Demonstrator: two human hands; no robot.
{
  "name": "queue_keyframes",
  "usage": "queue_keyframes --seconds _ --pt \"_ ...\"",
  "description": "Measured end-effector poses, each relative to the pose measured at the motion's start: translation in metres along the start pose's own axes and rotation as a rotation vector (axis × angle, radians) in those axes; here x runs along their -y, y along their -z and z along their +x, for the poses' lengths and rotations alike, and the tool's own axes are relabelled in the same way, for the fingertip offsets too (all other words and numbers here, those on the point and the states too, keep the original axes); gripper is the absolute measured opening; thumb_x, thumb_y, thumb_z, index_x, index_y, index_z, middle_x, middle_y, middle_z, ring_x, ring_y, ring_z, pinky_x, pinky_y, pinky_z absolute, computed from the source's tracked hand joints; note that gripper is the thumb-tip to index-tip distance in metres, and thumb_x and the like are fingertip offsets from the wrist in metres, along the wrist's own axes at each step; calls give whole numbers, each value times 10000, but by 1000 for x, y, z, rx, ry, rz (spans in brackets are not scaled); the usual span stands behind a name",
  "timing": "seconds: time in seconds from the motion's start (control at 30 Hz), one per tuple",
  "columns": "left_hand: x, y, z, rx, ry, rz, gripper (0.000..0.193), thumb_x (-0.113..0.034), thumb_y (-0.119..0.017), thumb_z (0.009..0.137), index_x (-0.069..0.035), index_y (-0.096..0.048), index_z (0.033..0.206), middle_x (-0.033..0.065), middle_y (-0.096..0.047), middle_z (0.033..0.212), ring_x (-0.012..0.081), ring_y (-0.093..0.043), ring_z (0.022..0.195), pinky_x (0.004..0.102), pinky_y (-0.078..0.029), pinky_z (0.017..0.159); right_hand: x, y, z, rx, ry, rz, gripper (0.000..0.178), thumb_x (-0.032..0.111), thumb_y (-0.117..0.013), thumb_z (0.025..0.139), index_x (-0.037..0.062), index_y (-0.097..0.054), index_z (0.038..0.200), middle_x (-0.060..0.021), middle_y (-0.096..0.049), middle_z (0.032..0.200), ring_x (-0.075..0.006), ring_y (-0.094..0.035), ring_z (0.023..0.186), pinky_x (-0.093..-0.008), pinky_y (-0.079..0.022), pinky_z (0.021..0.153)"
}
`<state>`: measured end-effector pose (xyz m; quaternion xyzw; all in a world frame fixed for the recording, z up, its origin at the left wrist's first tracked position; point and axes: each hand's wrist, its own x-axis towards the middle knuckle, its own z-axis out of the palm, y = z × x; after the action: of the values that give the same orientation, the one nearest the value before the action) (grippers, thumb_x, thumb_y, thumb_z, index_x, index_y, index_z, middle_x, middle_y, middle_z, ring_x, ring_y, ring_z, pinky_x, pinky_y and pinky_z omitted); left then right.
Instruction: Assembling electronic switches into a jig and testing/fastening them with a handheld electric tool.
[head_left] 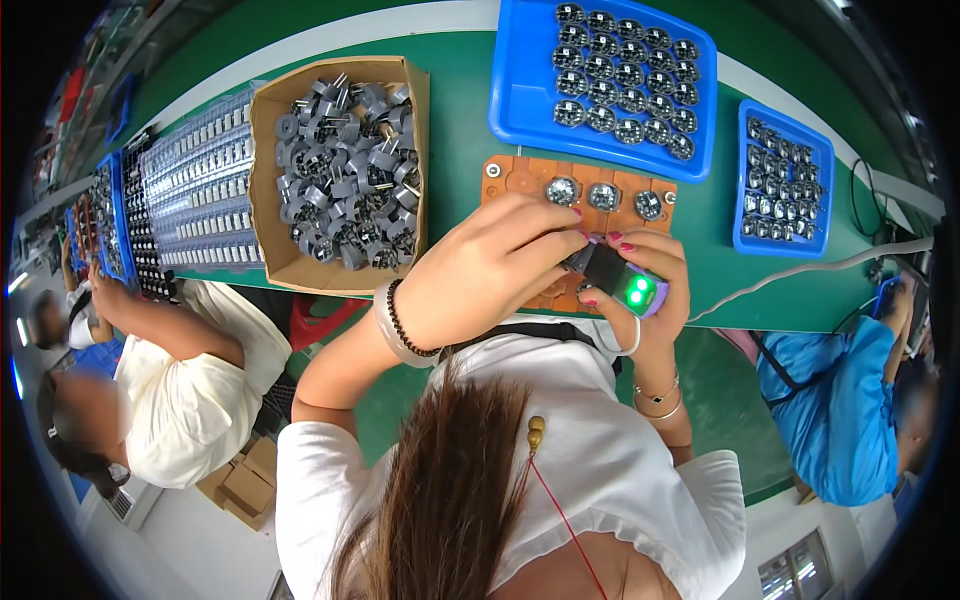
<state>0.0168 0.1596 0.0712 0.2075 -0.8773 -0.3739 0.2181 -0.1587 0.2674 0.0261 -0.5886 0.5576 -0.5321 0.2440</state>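
Note:
My right hand (658,275) is wrapped round a small black and purple device (640,290) with two glowing green lights, held over the near edge of an orange-brown fixture board (520,180). My left hand (505,250) reaches across the board's left part. Its fingers are bent and close together, the tips meeting beside the dark end of the device; what they pinch is hidden. Three round, clear-faced parts sit in a row on the board just beyond my fingers: a left one (562,190), a middle one (603,197) and a right one (648,205).
A cardboard box (265,190) of loose grey pinned parts stands left. Beyond the board lies a blue tray (520,100) with rows of round parts; a smaller blue tray (742,215) is right. Clear plastic trays (200,200) lie far left. A grey cable (770,285) crosses the table. People sit on both sides.

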Motion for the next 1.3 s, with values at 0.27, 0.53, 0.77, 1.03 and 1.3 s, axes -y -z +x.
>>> queue_keyframes --seconds 0.27,0.53,0.77,1.03,1.3 --pt "-3 2 3 -42 30 -8 362 -35 -718 705 -49 -631 1056 81 -627 1015 273 -582 912 358 -481 800 3 1 6 21 18 -17 542 179 -861 636 28 -556 1057 -139 -590 1018 -269 -602 927 -341 -501 794" --pt "33 -8 -12 -110 160 211 159 2 -625 739 -23 -578 888 89 -604 1024 289 -545 838 377 -465 771 0 4 -9 -180 -135 97 506 255 -795 747 -1 -513 1080 -155 -553 1080 -269 -585 1010 -367 -476 893" --pt "9 -1 -28 -64 267 264 198 -48 -708 710 -35 -619 886 89 -598 1019 291 -574 941 378 -484 807 -2 8 -19 -149 -122 72 495 230 -786 759 -7 -511 1095 -155 -552 1082 -265 -583 1019 -368 -476 895" --pt "25 -35 -47 -86 131 413 216 -7 -656 633 -30 -621 845 74 -606 1028 267 -582 994 356 -515 803 -3 6 -20 -37 -86 2 487 211 -786 758 -13 -516 1096 -167 -558 1073 -251 -592 999 -351 -483 876" --pt "28 -46 -49 -173 158 359 173 -7 -691 666 -27 -593 807 86 -629 1031 273 -599 997 358 -527 800 -10 -3 -27 -134 -50 -47 503 258 -770 779 -20 -503 1102 -175 -557 1070 -265 -580 1011 -361 -480 887"
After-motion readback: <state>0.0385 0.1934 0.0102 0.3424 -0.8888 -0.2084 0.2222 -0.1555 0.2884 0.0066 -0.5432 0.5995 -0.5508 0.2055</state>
